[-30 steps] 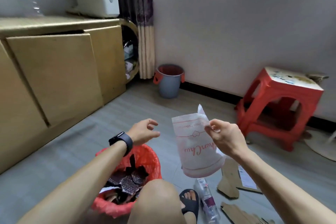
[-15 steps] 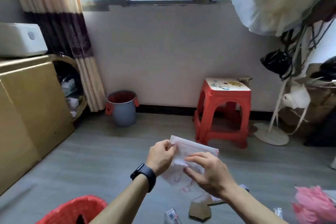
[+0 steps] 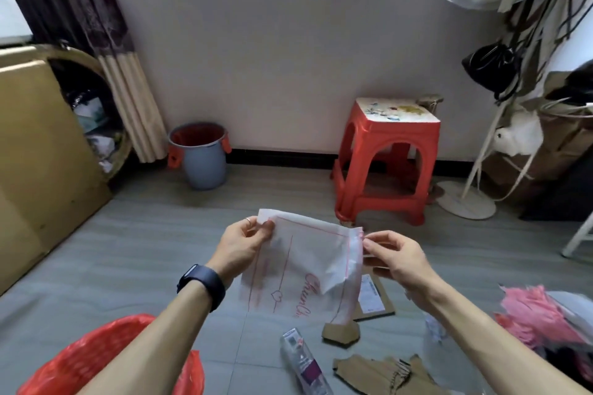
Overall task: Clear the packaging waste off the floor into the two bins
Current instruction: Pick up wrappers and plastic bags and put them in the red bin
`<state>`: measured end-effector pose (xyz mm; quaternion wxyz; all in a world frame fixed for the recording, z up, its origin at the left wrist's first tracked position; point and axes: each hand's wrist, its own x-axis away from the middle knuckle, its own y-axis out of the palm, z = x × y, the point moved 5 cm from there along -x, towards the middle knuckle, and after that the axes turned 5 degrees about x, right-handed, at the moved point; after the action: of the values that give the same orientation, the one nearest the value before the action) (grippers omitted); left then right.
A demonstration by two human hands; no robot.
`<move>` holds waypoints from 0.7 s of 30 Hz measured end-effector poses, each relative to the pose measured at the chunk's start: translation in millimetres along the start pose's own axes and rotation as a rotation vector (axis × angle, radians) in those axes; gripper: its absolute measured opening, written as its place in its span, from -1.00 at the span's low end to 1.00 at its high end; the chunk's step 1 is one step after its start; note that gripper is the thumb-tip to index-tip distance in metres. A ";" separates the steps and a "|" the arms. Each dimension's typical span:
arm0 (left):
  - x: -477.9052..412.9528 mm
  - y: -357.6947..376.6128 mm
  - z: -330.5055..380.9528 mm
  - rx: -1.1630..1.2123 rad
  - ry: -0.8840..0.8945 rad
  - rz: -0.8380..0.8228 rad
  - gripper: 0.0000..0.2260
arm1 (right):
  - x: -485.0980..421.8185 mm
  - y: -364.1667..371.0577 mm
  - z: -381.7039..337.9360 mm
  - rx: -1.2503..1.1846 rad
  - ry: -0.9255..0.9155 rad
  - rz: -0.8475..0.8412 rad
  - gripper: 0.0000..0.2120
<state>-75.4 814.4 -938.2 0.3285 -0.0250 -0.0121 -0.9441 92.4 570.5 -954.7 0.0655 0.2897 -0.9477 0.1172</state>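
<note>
A clear plastic zip bag (image 3: 301,266) with red lettering is stretched out in front of me above the floor. My left hand (image 3: 244,244) pinches its upper left corner and my right hand (image 3: 394,256) pinches its right edge by the red seal. A bin lined with a red bag (image 3: 80,359) sits at the bottom left under my left forearm. A blue-grey bin with a red liner (image 3: 200,157) stands against the far wall. Cardboard scraps (image 3: 382,372), a small cardboard piece (image 3: 341,330), a flat labelled mailer (image 3: 373,297) and a clear plastic pack (image 3: 305,362) lie on the floor below the bag.
A red plastic stool (image 3: 388,157) stands by the wall at centre right. A wooden cabinet (image 3: 35,151) fills the left side. A coat stand (image 3: 468,199) with bags is at the right. Pink and grey packaging (image 3: 545,314) is heaped at the right edge.
My left hand came over from above the red bin and took the bag's corner. Both hands pulled the bag out flat. The view swung to the right, towards the stool.
</note>
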 end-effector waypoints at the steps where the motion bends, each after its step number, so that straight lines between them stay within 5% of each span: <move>1: -0.3 -2.6 -2.0 0.003 0.003 0.011 -0.69 | 1.6 2.6 -2.4 -0.036 0.001 -0.026 -0.80; 8: -6.3 -17.8 -3.5 0.209 -0.033 0.203 -0.58 | 22.0 30.7 5.4 0.117 0.073 -0.400 -0.72; 11: -9.3 -32.9 -9.4 0.229 -0.077 0.279 -0.47 | 23.7 36.4 0.0 0.102 0.028 -0.294 -0.78; 14: -1.9 -25.0 -21.5 0.198 -0.257 0.135 -0.03 | 19.5 33.3 -9.1 -0.019 0.017 -0.125 -0.78; 21: 10.1 -3.3 -7.9 -0.105 -0.024 -0.082 -0.51 | 16.8 20.4 -9.6 0.045 -0.092 0.006 -0.52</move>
<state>-85.6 810.4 -945.6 0.2875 -0.0530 0.0326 -0.9557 67.6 580.4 -946.0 0.0150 0.2932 -0.9477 0.1251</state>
